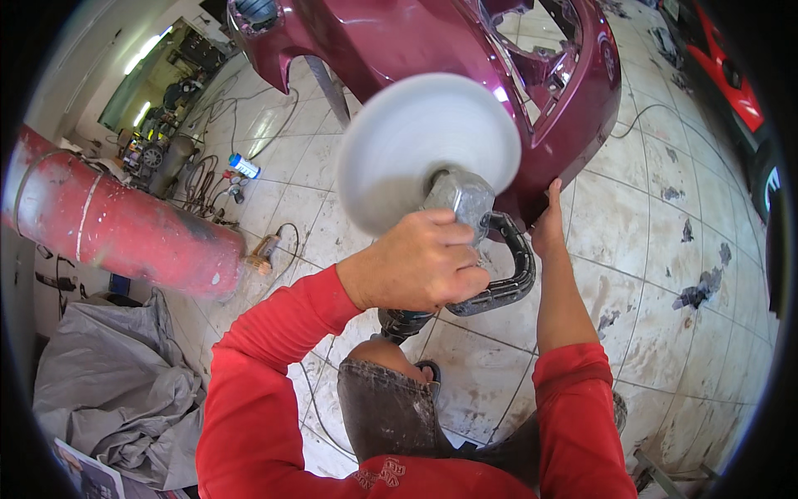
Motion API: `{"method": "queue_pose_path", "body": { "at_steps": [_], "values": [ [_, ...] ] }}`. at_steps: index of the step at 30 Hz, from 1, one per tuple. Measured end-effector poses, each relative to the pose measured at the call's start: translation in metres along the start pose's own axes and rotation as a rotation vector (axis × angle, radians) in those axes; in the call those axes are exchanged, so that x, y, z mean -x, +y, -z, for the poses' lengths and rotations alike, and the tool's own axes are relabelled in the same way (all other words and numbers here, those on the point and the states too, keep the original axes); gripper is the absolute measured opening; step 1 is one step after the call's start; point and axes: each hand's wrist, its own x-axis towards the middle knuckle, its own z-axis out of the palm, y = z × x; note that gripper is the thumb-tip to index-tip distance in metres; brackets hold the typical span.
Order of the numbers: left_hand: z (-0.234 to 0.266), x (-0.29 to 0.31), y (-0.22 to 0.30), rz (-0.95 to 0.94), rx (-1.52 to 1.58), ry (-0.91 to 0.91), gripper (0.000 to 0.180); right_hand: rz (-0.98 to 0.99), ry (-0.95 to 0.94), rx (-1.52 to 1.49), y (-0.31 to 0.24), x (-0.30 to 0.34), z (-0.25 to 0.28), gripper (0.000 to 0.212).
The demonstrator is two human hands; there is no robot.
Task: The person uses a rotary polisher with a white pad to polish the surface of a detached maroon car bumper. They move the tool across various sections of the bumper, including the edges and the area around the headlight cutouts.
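Note:
My left hand [426, 262] is closed around the body of a rotary polisher [457, 198], just behind its grey gear head. The polisher's black loop handle [522, 279] sticks out to the right of my knuckles. Its round white pad [399, 137] is smeared by spinning and stands in front of a glossy maroon car bumper [366, 37], hiding part of it. Whether the pad touches the paint I cannot tell. My right hand [549, 223] grips the bumper's near lower edge, one digit pointing up along the outside and the other fingers partly hidden.
A red cylindrical tank [125, 220] lies at the left, near a grey cover sheet [116, 378]. Hoses and a blue-and-white container [243, 165] are on the tiled floor [615, 274]. Dark scraps [700, 289] lie to the right, near a red car [731, 62].

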Motion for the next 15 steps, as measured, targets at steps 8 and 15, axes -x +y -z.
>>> {"method": "queue_pose_path", "body": {
  "at_steps": [8,15],
  "values": [
    [0.107,0.009,-0.077,0.124,-0.122,0.288,0.049,0.004,-0.088,0.019,0.005,0.001,0.001,0.132],
    [0.228,0.036,-0.208,0.618,-0.244,0.555,0.032,-0.011,-0.142,0.002,0.014,-0.006,-0.006,0.136]
  ]
}}
